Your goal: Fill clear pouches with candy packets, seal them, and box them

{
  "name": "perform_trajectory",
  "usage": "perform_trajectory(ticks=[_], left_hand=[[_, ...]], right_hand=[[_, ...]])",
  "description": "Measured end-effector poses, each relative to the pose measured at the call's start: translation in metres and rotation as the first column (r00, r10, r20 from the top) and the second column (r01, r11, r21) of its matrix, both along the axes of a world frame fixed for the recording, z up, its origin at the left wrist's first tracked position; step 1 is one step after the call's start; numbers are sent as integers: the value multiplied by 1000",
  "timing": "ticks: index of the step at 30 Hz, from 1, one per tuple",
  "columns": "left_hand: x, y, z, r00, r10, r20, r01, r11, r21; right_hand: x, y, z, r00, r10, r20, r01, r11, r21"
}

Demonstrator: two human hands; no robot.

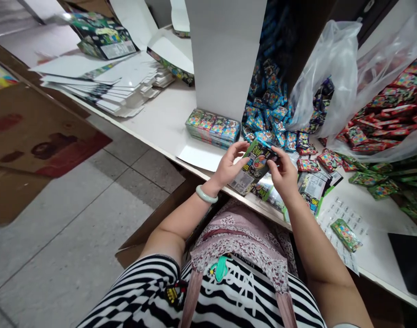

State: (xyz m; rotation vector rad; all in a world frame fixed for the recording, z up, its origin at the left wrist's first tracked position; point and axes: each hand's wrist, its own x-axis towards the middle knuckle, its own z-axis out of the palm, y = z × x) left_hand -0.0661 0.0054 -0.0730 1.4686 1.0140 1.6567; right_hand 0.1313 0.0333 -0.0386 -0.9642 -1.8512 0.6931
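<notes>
Between my two hands is a black-and-green printed pouch (pixel 254 165), tilted above the table's front edge. My left hand (pixel 231 164), with a pale bangle at the wrist, pinches its left side. On the right side, my right hand (pixel 282 171) grips the upper edge with thumb and fingers. A few similar flat pouches (pixel 312 189) lie under and beside my right forearm. Just beyond my left hand, a clear box of small colourful packets (pixel 213 127) rests against an upright white panel. Small blue packets (pixel 270 116) are heaped behind the pouch.
Plastic bags (pixel 338 77) hold packets at the back right, with red packets (pixel 382 118) and green packets (pixel 382 182) nearby. A sticker sheet (pixel 345 218) carries one green packet (pixel 346 234). Flattened cartons (pixel 109 84) are stacked at left, above a brown cardboard box (pixel 34 132).
</notes>
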Motion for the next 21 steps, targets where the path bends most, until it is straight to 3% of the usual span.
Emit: perform_trajectory(ticks=[5,9,16,21], left_hand=[[7,3,20,989,-147,6,147,989,21],[14,-1,35,982,-191,7,190,981,29],[16,-5,29,987,-161,14,160,986,41],[13,-7,29,978,-207,-4,207,977,49]], right_hand=[[9,-8,10,996,63,-68,-65,998,-24],[17,-14,18,994,44,-96,-49,998,-46],[19,-17,20,992,100,-74,-106,991,-81],[22,-17,29,995,83,-53,-87,993,-78]])
